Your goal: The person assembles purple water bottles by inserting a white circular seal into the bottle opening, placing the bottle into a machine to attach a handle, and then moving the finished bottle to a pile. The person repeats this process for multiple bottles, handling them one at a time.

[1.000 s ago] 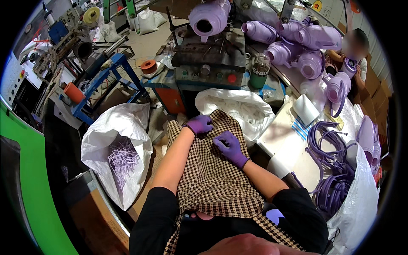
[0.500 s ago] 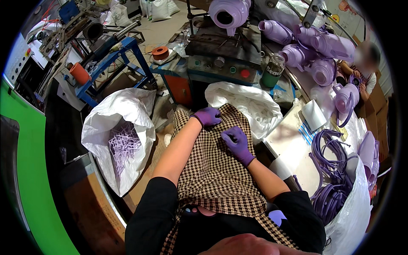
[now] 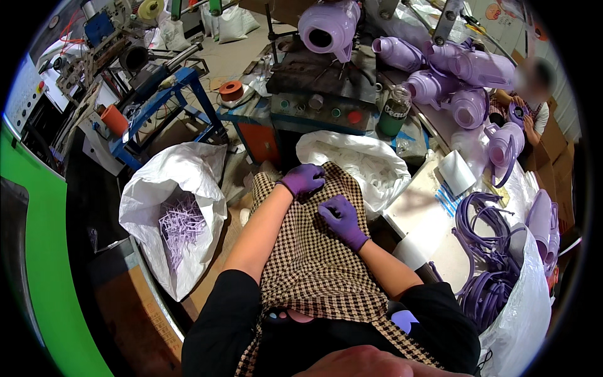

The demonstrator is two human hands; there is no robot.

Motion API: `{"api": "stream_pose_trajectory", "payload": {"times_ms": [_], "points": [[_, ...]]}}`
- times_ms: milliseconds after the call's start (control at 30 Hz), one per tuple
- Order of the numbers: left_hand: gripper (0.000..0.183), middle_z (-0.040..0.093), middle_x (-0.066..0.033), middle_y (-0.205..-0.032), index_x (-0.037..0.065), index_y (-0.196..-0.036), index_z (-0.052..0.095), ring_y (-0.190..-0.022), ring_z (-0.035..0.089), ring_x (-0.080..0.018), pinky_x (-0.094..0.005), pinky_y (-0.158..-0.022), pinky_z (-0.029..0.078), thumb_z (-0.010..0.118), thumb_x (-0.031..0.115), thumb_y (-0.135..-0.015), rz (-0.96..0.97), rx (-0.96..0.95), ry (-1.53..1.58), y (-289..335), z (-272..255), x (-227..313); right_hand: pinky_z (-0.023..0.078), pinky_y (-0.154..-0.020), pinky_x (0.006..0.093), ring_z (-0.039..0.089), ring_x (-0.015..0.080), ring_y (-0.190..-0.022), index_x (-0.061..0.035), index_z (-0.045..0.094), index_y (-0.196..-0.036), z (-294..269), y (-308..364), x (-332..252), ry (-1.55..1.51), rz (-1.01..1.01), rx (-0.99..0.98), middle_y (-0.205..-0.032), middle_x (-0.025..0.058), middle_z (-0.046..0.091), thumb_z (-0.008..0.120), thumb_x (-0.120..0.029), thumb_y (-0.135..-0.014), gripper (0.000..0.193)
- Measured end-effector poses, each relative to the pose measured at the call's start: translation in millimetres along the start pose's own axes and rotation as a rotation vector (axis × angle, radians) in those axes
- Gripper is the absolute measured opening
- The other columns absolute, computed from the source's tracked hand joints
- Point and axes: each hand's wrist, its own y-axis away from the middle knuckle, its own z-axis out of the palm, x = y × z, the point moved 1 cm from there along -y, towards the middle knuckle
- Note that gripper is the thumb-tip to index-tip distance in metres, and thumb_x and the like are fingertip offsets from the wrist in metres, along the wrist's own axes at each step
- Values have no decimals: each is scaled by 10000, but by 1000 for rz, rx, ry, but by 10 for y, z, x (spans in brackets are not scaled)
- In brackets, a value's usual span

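Both of my hands wear purple gloves and rest over the checked brown-and-black apron (image 3: 314,251) on my lap. My left hand (image 3: 303,180) lies near the apron's far end, fingers curled in and no object showing in it. Closer to me and to the right, my right hand (image 3: 342,220) is bent into a loose fist, with nothing visible inside. Just beyond the hands sits a white sack (image 3: 314,147) with pale ring-like parts. A white sack (image 3: 141,213) on the left contains thin lilac plastic pieces (image 3: 182,229).
Ahead stands a press machine (image 3: 320,88) with a lilac bottle-shaped shell (image 3: 328,31). More lilac shells (image 3: 483,66) are piled right of it, near a green-liquid jar (image 3: 394,112). Purple straps (image 3: 493,276) lie at right. A co-worker (image 3: 534,94) handles a part at far right.
The view has shifted slightly, so the surroundings sit a little lower and farther left. Both of my hands keep nearly the same pose on the apron.
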Motion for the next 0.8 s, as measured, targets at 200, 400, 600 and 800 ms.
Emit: {"api": "stream_pose_trajectory", "payload": {"times_ms": [200, 400, 600, 800], "points": [[454, 690, -120, -1212, 17, -1329, 611, -1064, 686, -200, -311, -950, 527, 703, 233, -941, 142, 326, 453, 4, -184, 135, 509, -673, 329, 640, 221, -776, -85, 712, -936, -30, 16, -33, -95, 41, 11, -875, 63, 656, 787, -211, -858, 167], [443, 602, 5, -1130, 96, -1426, 499, -993, 588, -106, -265, -901, 512, 579, 312, -1048, 94, 459, 926, -262, -1046, 978, 496, -724, 303, 641, 181, -822, -57, 729, -939, -586, 384, -228, -224, 115, 156, -888, 57, 666, 781, -153, -875, 127], [579, 482, -113, -1434, 140, -1535, 346, -1191, 556, -199, -379, -979, 497, 577, 317, -1035, 149, 587, 1040, -922, -2107, 1604, 514, -747, 345, 655, 248, -850, -77, 737, -995, -1359, 928, -634, -95, 37, -21, -917, 74, 693, 794, -175, -848, 186], [466, 551, -124, -1316, 69, -1389, 452, -1120, 584, -218, -371, -983, 484, 590, 304, -1012, 235, 723, 1057, -1243, -2184, 2098, 518, -755, 380, 667, 239, -880, -142, 709, -1063, -2073, 1100, -983, 443, -77, -118, -970, 46, 683, 720, -287, -891, 225]]}}
